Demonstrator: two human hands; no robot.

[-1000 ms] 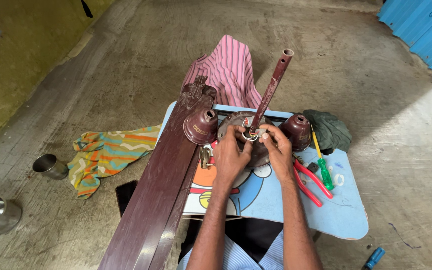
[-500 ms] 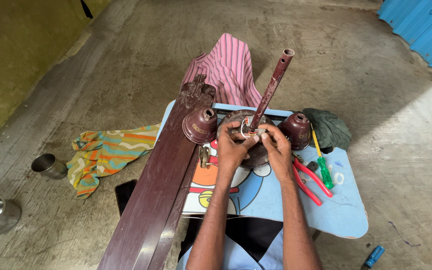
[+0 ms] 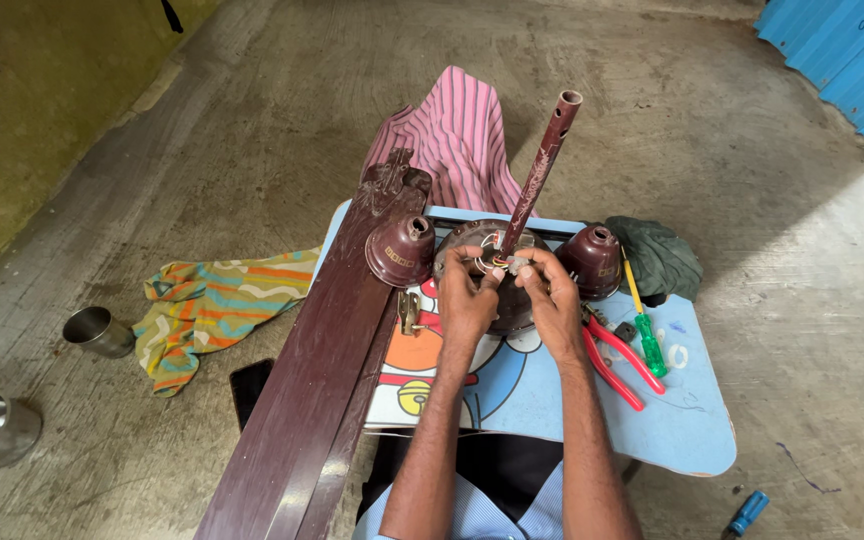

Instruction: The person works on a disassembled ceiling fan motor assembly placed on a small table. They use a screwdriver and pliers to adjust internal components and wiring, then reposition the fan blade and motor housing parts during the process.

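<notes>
A dark brown ceiling fan motor [image 3: 464,243] lies on a small blue table [image 3: 682,430], with its brown down rod [image 3: 544,165] rising up and away from me. Coloured wires [image 3: 493,261] come out at the rod's base. My left hand [image 3: 467,298] and my right hand [image 3: 552,296] meet over the motor, fingertips pinching those wires. Two brown bell-shaped canopy cups stand beside the motor, one at the left [image 3: 401,250] and one at the right [image 3: 590,259].
Brown fan blades [image 3: 312,380] lean across the table's left edge. Red-handled pliers [image 3: 617,362] and a green-and-yellow screwdriver [image 3: 644,325] lie right of my hands, a dark green cloth [image 3: 664,258] behind. On the concrete floor: striped pink cloth [image 3: 462,130], multicoloured cloth [image 3: 207,305], steel cups [image 3: 97,332].
Both hands have stayed on the wires at the rod's base, with only small shifts of the fingers. The rest of the scene is the same.
</notes>
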